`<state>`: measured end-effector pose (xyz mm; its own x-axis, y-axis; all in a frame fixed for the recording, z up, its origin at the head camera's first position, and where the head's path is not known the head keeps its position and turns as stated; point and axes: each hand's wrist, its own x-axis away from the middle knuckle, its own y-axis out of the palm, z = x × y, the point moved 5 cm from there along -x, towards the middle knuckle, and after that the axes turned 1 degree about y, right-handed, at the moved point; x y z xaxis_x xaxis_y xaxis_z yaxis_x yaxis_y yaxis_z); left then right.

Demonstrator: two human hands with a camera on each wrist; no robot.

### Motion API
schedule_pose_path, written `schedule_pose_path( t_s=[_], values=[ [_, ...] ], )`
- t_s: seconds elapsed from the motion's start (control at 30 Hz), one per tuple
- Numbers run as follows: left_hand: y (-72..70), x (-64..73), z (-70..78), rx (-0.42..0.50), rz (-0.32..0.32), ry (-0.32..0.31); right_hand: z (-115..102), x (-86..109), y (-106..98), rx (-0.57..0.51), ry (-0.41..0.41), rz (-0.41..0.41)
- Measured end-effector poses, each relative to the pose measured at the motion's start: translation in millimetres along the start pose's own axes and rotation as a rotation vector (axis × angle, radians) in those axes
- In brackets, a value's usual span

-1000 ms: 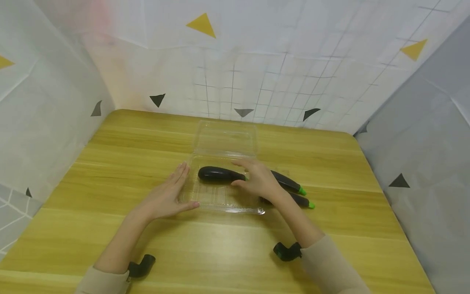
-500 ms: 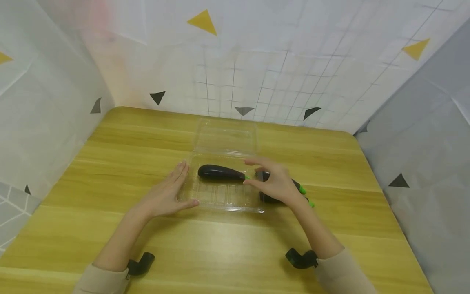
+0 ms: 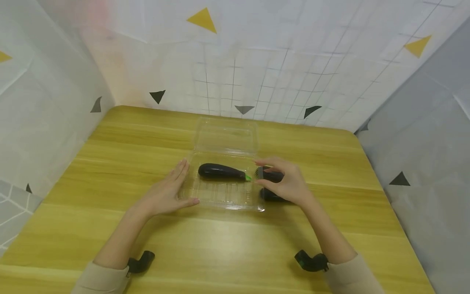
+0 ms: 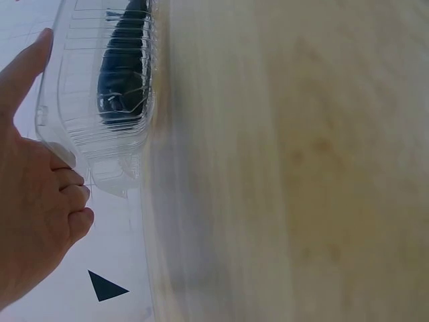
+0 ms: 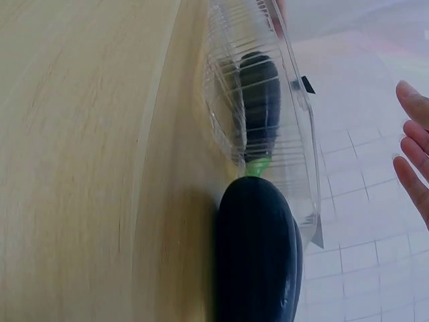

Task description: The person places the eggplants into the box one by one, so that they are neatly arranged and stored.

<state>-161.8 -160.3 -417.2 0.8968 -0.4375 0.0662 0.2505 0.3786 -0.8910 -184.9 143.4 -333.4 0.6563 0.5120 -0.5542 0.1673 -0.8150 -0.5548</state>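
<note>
A dark eggplant with a green stem (image 3: 220, 171) lies inside the clear plastic clamshell container (image 3: 220, 200), whose lid (image 3: 225, 134) is folded back. My left hand (image 3: 165, 192) rests at the container's left side, fingers stretched along the edge and thumb near the front corner. In the left wrist view the thumb (image 4: 27, 67) touches the container's rim. My right hand (image 3: 286, 177) hovers, holding nothing, above two more eggplants, a rear one (image 3: 271, 174) and a front one (image 3: 271, 195), right of the container. The hand and wrist hide their stem ends.
The wooden table (image 3: 220, 249) extends around the container. White sheets with triangle marks enclose its back and sides, the back one (image 3: 147, 65) meeting the table's far edge. A black wrist mount hangs at each sleeve, left (image 3: 141, 262) and right (image 3: 311, 261).
My right hand has moved right, off the stem end of the eggplant in the container to above the two outside. That eggplant stays in place, and my left hand has hardly moved.
</note>
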Motion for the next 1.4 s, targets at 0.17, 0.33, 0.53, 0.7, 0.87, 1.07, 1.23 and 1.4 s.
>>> schedule_pose_path(
  t_s=[0.17,0.33,0.53,0.7,0.87,1.07,1.23,1.4],
  values=[
    [-0.5,-1.0,0.8,-0.001,0.006,0.003,-19.5,-2.9,-9.5,0.012,0.003,0.012],
    [0.3,-0.2,0.3,-0.005,0.016,0.012,-12.1,3.1,-14.4,0.037,-0.001,0.024],
    [3.1,3.5,-1.7,0.005,0.004,-0.004,9.1,18.1,-20.1,0.050,0.015,0.027],
    [2.2,2.9,-1.4,0.014,0.008,-0.001,9.5,25.2,-29.2,0.089,0.028,0.040],
    [2.2,1.0,-1.9,0.012,0.013,0.000,7.4,28.0,-36.8,0.128,0.030,0.040],
    [1.6,0.5,-1.2,0.015,0.015,0.004,11.1,36.8,-41.9,0.174,0.042,0.027],
    [1.7,0.4,-1.1,0.017,0.002,-0.008,17.2,47.5,-46.6,0.203,0.072,0.027],
    [1.6,0.6,-1.6,0.019,-0.005,-0.009,23.5,56.4,-49.7,0.218,0.124,0.011]
  ],
)
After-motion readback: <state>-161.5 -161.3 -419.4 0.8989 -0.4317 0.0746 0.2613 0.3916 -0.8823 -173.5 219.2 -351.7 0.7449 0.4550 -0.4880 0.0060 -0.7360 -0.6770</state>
